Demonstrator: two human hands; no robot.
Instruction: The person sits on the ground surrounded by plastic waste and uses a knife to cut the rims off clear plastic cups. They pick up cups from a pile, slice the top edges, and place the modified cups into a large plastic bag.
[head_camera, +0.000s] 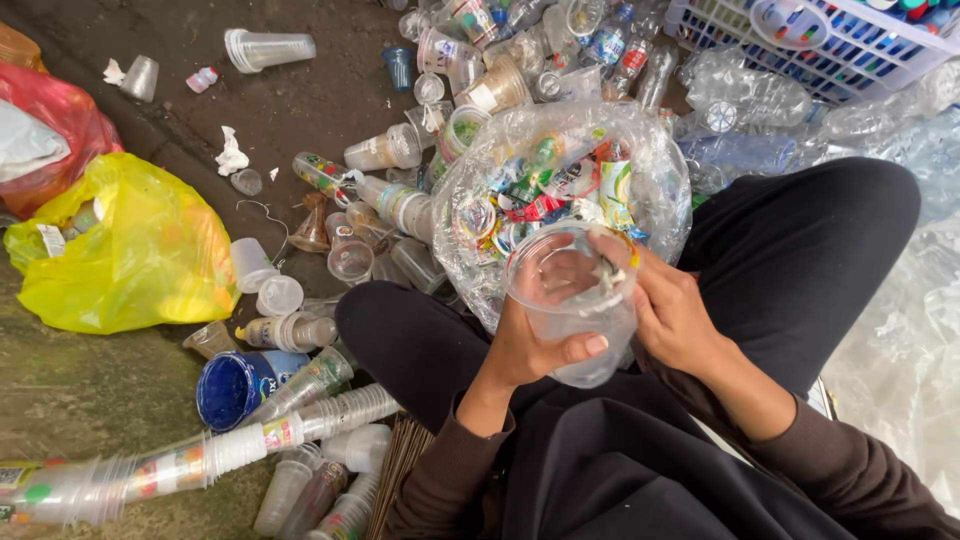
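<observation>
Closest to me, my dark-sleeved arms come up over my black-trousered lap. My left hand (530, 345) is wrapped around a clear plastic cup (572, 300), thumb pressed across its wall, holding it tilted just above my knees. My right hand (672, 312) pinches a scrap of the cup's torn lid film (607, 272) at the rim. Just beyond the cup sits a clear bag (480, 200) stuffed with colourful lid films. Loose cups litter the floor (290, 100); a nested cup stack (200, 460) lies to my left, near a yellow bag (140, 250).
</observation>
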